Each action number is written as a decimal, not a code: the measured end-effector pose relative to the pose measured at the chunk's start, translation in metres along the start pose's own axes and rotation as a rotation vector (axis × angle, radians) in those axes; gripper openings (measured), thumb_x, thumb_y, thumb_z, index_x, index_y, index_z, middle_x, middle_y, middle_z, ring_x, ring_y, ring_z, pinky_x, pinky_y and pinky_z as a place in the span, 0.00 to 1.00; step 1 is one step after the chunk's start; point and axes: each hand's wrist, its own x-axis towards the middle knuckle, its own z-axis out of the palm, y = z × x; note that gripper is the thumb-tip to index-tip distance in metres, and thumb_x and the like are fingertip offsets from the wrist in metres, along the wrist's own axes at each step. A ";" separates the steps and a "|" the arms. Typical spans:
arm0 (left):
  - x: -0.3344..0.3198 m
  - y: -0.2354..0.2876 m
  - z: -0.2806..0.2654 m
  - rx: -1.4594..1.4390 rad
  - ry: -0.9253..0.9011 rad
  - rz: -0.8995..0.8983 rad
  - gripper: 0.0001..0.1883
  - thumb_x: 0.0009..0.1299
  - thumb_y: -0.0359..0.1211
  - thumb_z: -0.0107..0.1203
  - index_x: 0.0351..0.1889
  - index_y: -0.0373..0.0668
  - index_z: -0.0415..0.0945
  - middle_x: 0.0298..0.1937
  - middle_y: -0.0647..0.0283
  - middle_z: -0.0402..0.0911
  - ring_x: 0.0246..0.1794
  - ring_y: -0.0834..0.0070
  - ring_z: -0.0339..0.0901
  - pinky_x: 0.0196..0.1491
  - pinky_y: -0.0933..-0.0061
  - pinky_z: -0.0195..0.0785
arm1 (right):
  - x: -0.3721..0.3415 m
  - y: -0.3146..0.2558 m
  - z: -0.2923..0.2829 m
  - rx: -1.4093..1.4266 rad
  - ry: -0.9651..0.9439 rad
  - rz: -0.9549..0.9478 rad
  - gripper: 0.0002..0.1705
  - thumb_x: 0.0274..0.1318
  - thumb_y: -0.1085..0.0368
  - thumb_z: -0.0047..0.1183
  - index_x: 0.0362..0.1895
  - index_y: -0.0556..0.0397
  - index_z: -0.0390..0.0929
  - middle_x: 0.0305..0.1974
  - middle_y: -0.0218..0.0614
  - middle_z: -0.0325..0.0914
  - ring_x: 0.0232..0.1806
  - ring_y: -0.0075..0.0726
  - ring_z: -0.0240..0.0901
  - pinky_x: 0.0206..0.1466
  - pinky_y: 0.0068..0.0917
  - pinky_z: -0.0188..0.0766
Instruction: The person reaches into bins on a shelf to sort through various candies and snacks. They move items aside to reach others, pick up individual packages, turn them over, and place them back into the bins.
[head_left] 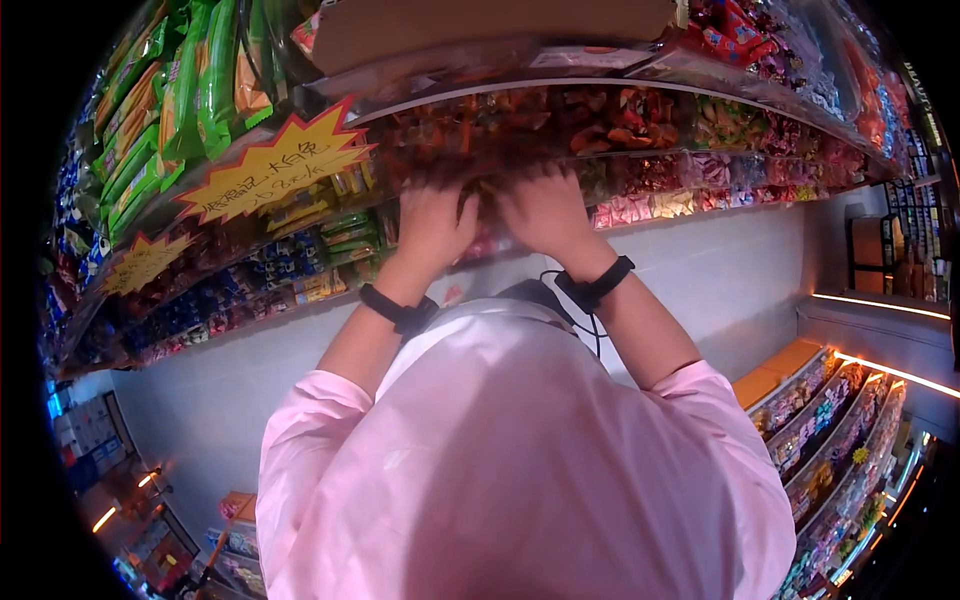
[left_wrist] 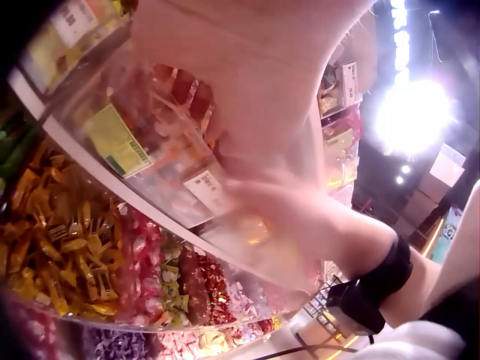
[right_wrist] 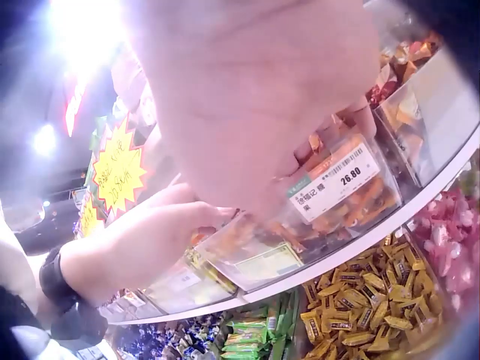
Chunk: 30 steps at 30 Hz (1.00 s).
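Both hands are close together at a clear-fronted bin of wrapped candies (head_left: 450,130), which have red and orange wrappers. My left hand (head_left: 435,220) is over the left part of the bin, its fingers blurred against the wrappers. Beside it, my right hand (head_left: 545,212) reaches in from the right, thumb toward the left hand. A price label (right_wrist: 341,184) reading 26.80 is on the bin's front, just below the right hand in the right wrist view. Blur and the bin front hide the fingertips; I cannot tell whether they grip any candy.
Gold-wrapped candies (right_wrist: 367,300) and pink-wrapped ones (right_wrist: 450,232) fill the tier below. Green snack packets (head_left: 185,90) stand at upper left, above a yellow starburst sign (head_left: 280,165). A brown board (head_left: 490,35) lies across the top shelf. Another candy rack (head_left: 830,430) stands at lower right.
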 end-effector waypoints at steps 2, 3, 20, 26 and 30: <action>-0.002 -0.008 0.004 -0.039 0.009 -0.029 0.24 0.72 0.37 0.58 0.67 0.46 0.78 0.71 0.50 0.77 0.71 0.44 0.68 0.71 0.45 0.59 | 0.010 0.006 -0.007 0.013 -0.030 0.002 0.22 0.60 0.55 0.56 0.54 0.53 0.86 0.57 0.46 0.82 0.63 0.55 0.73 0.66 0.57 0.68; -0.003 -0.008 0.004 -0.017 0.011 -0.016 0.25 0.72 0.38 0.58 0.67 0.45 0.78 0.70 0.50 0.77 0.71 0.44 0.68 0.71 0.45 0.58 | 0.017 0.006 -0.007 0.061 0.034 -0.048 0.22 0.61 0.55 0.56 0.54 0.52 0.86 0.58 0.44 0.82 0.64 0.54 0.73 0.67 0.57 0.68; -0.019 0.033 0.018 0.366 0.074 -0.257 0.22 0.82 0.44 0.46 0.65 0.45 0.79 0.73 0.56 0.77 0.79 0.47 0.63 0.72 0.43 0.51 | 0.039 0.011 0.013 0.117 0.145 -0.336 0.21 0.63 0.55 0.54 0.56 0.48 0.87 0.62 0.31 0.82 0.66 0.44 0.72 0.69 0.49 0.62; -0.020 0.021 0.030 0.338 0.147 -0.293 0.20 0.82 0.43 0.48 0.62 0.44 0.81 0.70 0.52 0.78 0.75 0.46 0.66 0.71 0.44 0.52 | 0.042 0.016 0.016 0.169 0.086 -0.470 0.21 0.65 0.57 0.53 0.59 0.43 0.85 0.67 0.32 0.79 0.66 0.47 0.72 0.67 0.53 0.66; -0.022 0.015 0.024 0.101 0.249 -0.277 0.16 0.75 0.35 0.57 0.58 0.44 0.81 0.63 0.51 0.79 0.63 0.47 0.73 0.63 0.50 0.61 | 0.050 0.026 0.025 0.297 0.036 -0.519 0.25 0.65 0.58 0.53 0.65 0.43 0.82 0.71 0.31 0.75 0.69 0.49 0.69 0.74 0.59 0.59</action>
